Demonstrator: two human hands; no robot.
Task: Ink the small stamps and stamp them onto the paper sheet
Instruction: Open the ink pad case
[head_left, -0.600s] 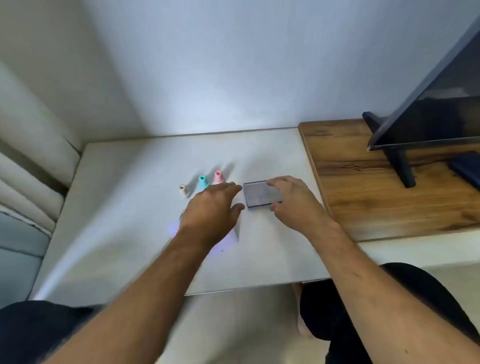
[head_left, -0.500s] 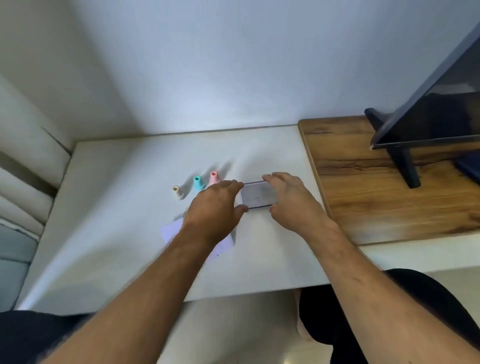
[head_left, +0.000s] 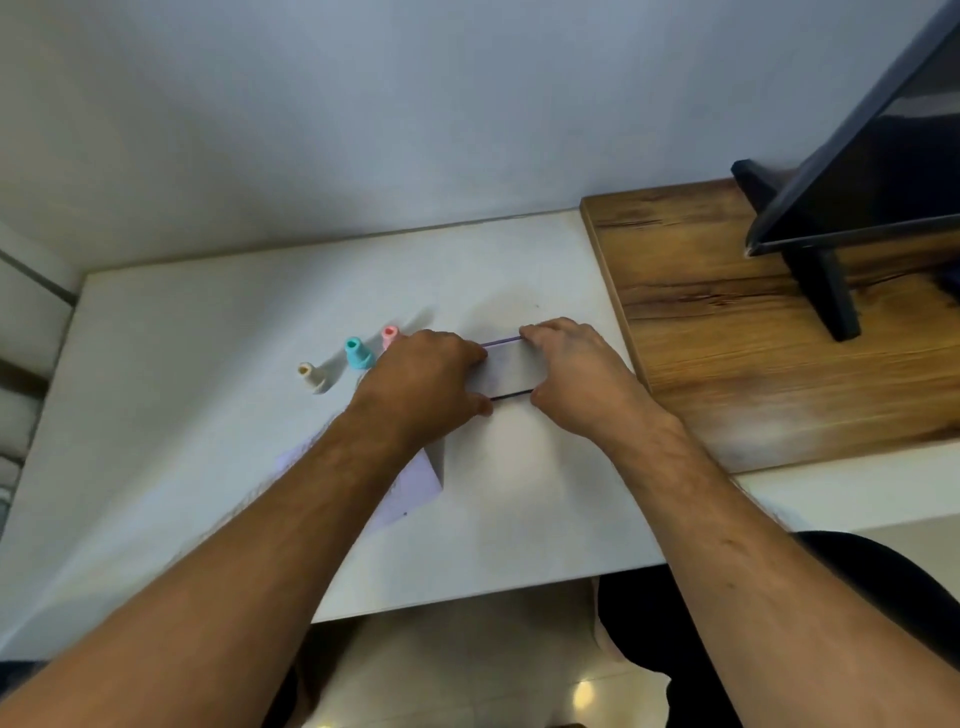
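Note:
Three small stamps stand in a row on the white table: a beige stamp, a teal stamp and a pink stamp, the pink one partly hidden by my left hand. A flat rectangular ink pad case lies between my hands. My left hand grips its left end and my right hand grips its right end, fingers on the far edge and thumbs on the near edge. The pale lilac paper sheet lies under my left forearm, mostly covered.
A wooden board adjoins the table on the right and carries a dark monitor on a black stand. A wall runs along the back edge. The table's front edge is close to my lap.
Both hands have closed in on the ink pad case and now grip its two ends; before, the left hand hovered beside it. The view has shifted slightly.

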